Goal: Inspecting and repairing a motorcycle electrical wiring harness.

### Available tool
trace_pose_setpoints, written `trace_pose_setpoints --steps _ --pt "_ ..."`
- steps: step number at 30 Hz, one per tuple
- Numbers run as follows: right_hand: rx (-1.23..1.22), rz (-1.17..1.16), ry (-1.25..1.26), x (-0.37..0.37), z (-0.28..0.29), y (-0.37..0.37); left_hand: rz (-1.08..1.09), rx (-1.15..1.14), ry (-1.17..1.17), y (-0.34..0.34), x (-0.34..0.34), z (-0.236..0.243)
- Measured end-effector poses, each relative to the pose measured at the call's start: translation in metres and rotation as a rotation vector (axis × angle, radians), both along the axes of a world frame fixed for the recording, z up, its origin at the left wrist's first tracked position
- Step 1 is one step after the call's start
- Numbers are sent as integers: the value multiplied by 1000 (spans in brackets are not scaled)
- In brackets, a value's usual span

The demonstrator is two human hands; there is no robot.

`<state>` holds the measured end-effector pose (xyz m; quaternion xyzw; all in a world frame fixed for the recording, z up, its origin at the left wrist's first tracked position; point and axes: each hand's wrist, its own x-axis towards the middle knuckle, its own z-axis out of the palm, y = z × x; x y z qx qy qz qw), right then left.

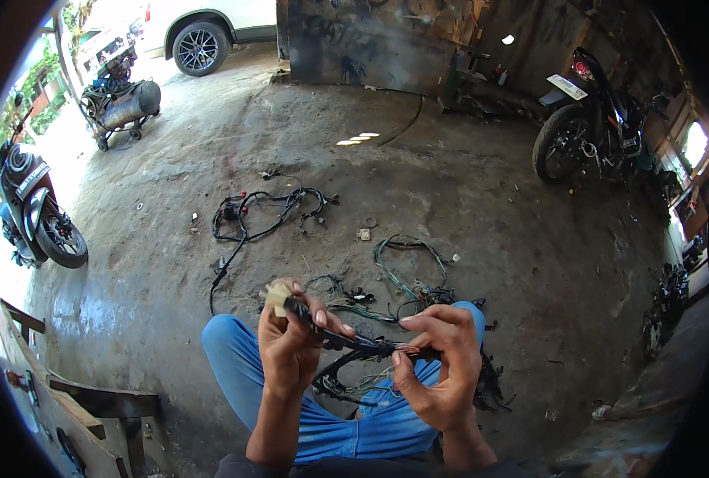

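Note:
Over my lap runs a black-taped wiring harness [360, 343], held in both hands. My left hand [288, 338] is closed around its left end, where a cream plastic connector [277, 299] sticks out past the fingertips. My right hand [442, 366] curls round the other side, thumb and fingers close about a stretch of bare, reddish-coloured wires [406, 349]. Its palm side hides where the harness continues. A dark branch of the harness and some thin pale wires [370, 386] hang down over my jeans.
On the concrete floor ahead lie a black harness [245, 231], a coil of green wires [378, 255] and a small pale part [363, 235]. Motorcycles stand at left [40, 211] and right [585, 135]. An air compressor [123, 103] and a wooden bench [99, 398] are to the left.

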<state>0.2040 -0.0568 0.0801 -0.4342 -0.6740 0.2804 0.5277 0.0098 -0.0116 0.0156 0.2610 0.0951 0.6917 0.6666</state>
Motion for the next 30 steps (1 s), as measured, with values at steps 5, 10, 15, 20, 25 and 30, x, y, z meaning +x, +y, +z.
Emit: trace_pose_setpoints --steps 5,10,15,20,25,30 --pt "-17 36 -222 5 -9 2 200 305 283 1 -5 12" --pt "38 48 -357 2 -13 7 239 370 389 -3 -11 11" --pt "219 -180 -379 5 -41 15 91 500 438 -15 -13 7" --pt "346 -386 -273 7 -57 21 135 506 682 -45 -9 -3" --pt "419 -394 -225 8 -61 26 201 522 742 -52 -3 -15" --pt "418 -394 -221 9 -60 29 215 471 672 -49 1 -22"
